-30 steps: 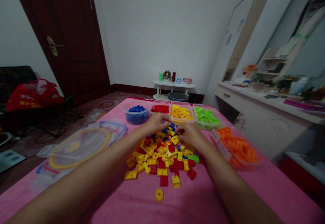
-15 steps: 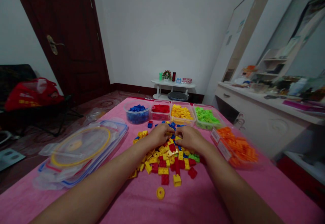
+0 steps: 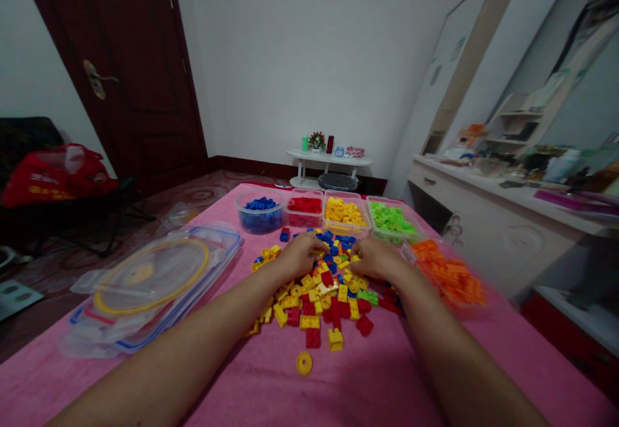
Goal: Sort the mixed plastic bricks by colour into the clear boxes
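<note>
A loose heap of toy building bricks (image 3: 314, 298), mostly yellow and red with some blue and green, lies on the pink cloth (image 3: 251, 382). At the heap's far left side, my left hand (image 3: 302, 256) has its fingers curled around a yellow brick (image 3: 318, 254). My right hand (image 3: 377, 259) reaches into the far right side, thumb and fingers bent around a small yellow piece (image 3: 356, 258), its shape mostly hidden. Between the hands lie blue bricks (image 3: 333, 251). A yellow wheel-shaped piece (image 3: 304, 363) lies apart, nearest to me.
Behind the heap stand clear tubs of blue bricks (image 3: 261, 214), red bricks (image 3: 304, 206), yellow bricks (image 3: 345, 213) and green bricks (image 3: 393, 220). A tub of orange bricks (image 3: 449, 272) is at right, beside my forearm. Stacked lids (image 3: 159, 285) lie at left.
My right hand has moved right, widening the gap between my hands and uncovering more blue bricks. My left hand has shifted slightly left. The view has tilted a little.
</note>
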`<action>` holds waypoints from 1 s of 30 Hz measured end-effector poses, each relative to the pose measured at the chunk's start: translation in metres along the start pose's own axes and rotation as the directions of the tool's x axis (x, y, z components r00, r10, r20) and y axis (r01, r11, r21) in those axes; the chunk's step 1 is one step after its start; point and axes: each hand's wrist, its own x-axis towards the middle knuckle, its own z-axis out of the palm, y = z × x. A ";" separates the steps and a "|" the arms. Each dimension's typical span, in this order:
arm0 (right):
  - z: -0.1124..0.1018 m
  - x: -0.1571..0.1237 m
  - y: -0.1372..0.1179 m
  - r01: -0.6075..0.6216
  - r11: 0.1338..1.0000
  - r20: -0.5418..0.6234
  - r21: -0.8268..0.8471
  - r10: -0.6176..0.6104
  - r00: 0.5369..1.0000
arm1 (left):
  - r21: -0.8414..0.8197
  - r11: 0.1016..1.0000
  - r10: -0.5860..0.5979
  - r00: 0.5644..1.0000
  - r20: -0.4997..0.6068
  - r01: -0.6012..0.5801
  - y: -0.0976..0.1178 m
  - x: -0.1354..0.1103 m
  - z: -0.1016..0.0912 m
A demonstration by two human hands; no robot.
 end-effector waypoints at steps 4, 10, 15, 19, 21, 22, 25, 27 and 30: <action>0.001 0.000 -0.005 0.035 0.999 -0.014 -0.012 -0.035 0.999 | -0.017 0.999 0.046 0.999 -0.011 -0.046 0.001 -0.001 0.000; -0.015 0.003 -0.001 0.130 0.980 -0.182 0.152 -0.101 0.978 | -0.124 0.990 0.046 0.992 -0.122 -0.062 0.013 -0.002 -0.008; -0.029 -0.002 -0.015 0.233 0.926 -0.405 0.297 -0.099 0.909 | -0.360 0.931 -0.150 0.963 -0.226 0.060 0.025 0.003 -0.018; -0.031 -0.006 -0.029 0.337 0.862 -0.519 0.379 -0.104 0.849 | -0.783 0.564 -0.423 0.906 -0.001 0.262 0.032 0.007 -0.022; -0.029 -0.007 -0.035 0.377 0.824 -0.545 0.422 -0.101 0.832 | -0.901 0.275 -0.454 0.871 0.187 0.336 0.034 0.007 -0.023; -0.027 -0.007 -0.037 0.393 0.805 -0.551 0.444 -0.102 0.829 | -0.917 0.126 -0.430 0.854 0.294 0.378 0.035 0.007 -0.024; -0.022 -0.008 -0.047 0.428 0.746 -0.547 0.510 -0.103 0.831 | -0.854 -0.192 -0.263 0.813 0.519 0.483 0.035 0.006 -0.028; -0.020 -0.008 -0.051 0.433 0.703 -0.544 0.564 -0.078 0.835 | -0.823 -0.257 -0.200 0.806 0.558 0.506 0.035 0.005 -0.029; -0.014 -0.005 -0.051 0.419 0.695 -0.558 0.584 -0.032 0.829 | -0.827 -0.266 -0.258 0.790 0.556 0.495 0.033 0.006 -0.032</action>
